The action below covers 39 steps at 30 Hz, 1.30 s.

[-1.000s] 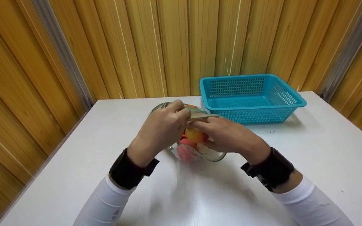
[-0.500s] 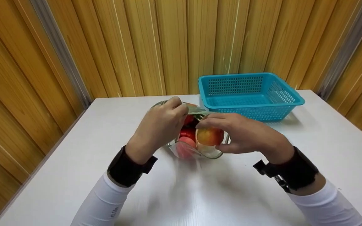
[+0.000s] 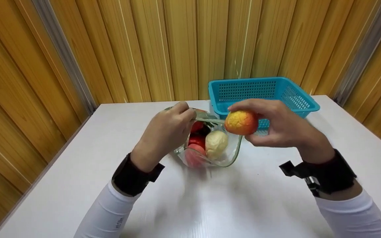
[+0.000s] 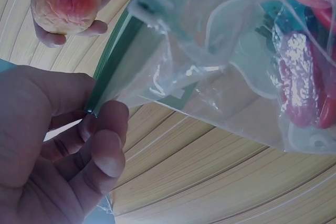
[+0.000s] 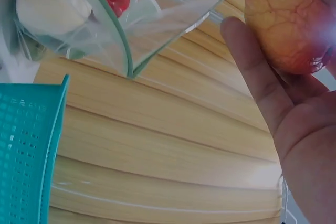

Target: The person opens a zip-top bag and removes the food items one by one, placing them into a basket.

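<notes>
My left hand (image 3: 167,132) pinches the green-edged rim of a clear plastic bag (image 3: 234,156) and holds its mouth open. In the left wrist view, thumb and fingers close on the green strip (image 4: 107,72). My right hand (image 3: 276,127) grips a wrinkled yellow-and-red fruit (image 3: 241,122) between thumb and fingers, above the bag's right side and in front of the basket. Inside the bag lie a pale cream, lumpy oval thing (image 3: 216,144), a pink round one (image 3: 194,156) and glossy red ones (image 3: 196,140). My left hand hides part of the bag's left side.
A turquoise perforated basket (image 3: 215,86) stands at the table's back right, partly behind my right hand. The white table (image 3: 117,122) runs back to a wood-patterned wall (image 3: 184,49).
My right hand has come out of the bag with the yellow-and-red fruit and moved up and right. The pale thing inside is now uncovered. My left hand keeps its hold on the rim.
</notes>
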Tool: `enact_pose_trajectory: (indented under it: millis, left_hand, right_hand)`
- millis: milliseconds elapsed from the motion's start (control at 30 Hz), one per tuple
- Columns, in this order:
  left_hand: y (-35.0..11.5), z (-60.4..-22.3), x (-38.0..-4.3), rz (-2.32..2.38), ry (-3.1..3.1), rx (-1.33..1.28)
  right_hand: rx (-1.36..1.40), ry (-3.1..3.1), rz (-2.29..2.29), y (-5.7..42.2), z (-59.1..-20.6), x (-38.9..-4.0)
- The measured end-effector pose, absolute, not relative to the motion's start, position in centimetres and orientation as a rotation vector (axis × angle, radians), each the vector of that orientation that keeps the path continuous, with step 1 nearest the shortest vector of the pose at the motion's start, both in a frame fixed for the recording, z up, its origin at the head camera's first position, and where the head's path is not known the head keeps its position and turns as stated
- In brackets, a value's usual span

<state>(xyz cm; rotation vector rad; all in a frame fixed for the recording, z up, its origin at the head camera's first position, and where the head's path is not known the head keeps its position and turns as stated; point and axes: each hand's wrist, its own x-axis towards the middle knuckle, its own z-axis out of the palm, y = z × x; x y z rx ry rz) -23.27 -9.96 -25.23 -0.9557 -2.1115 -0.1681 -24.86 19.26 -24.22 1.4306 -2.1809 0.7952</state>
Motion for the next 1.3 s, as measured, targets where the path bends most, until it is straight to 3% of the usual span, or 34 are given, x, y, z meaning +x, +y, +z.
enact_pose_trajectory:
  millis: [633,1300]
  left_hand:
    - [-9.7,-25.2,-23.2,-0.168,-2.107,-0.958]
    - [-9.6,-25.3,-23.2,-0.135,-2.118,-0.959]
  right_hand:
    - [0.596,-2.293,0.769,24.3,-28.0,-31.9]
    - [0.333,-2.674,0.803,27.8,-32.3,-35.8]
